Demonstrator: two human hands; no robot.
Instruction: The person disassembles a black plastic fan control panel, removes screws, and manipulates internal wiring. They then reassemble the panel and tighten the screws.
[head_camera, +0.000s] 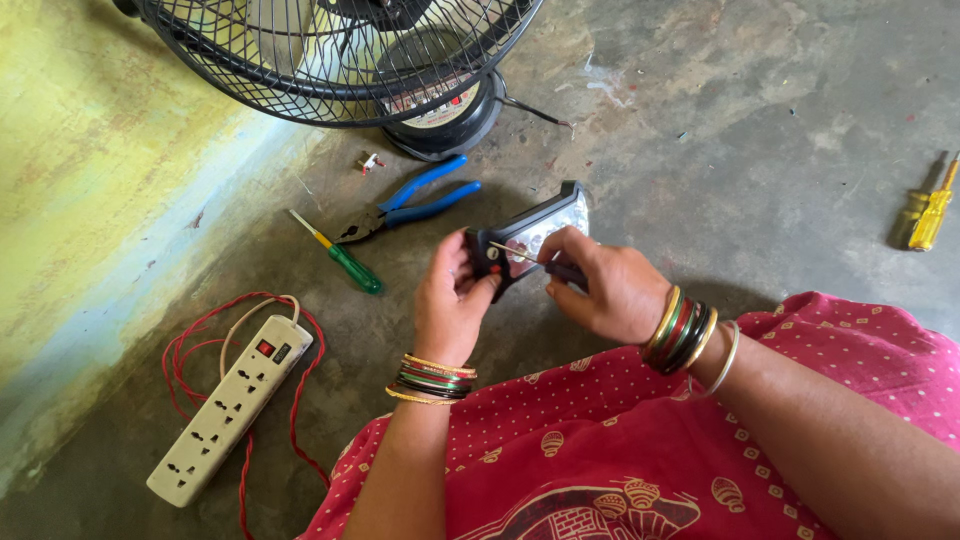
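Concrete floor, grey and stained, spreads beneath everything, meeting a yellow-green painted wall well to the left of the hands. Beyond the hands, at the top of the view, stands a black wire-grilled floor fan on a round black base, with a thin cable trailing from its right side. Red patterned cloth with small pale dots covers the person's lap just below both wrists. Left of the left hand and nearer the wall lies a long off-white plastic power strip with a red switch, its twisted red cord looped around it.

Between the two hands, held up above the floor, is a small black plastic lamp housing with a clear ribbed lens, tilted so that its lens faces up and to the right. The left hand is closed around the housing's near left end, thumb pressed on its edge; coloured bangles ring the wrist. The right hand is curled shut around the dark handle of a thin metal-shafted screwdriver, whose tip rests against the housing's left end; this wrist also wears bangles.

Just beyond the left hand lie blue-handled steel pliers and, touching their jaws, a green-handled screwdriver. Well to the right of the right hand lies a yellow translucent-handled screwdriver. A tiny metal part sits near the fan's base.
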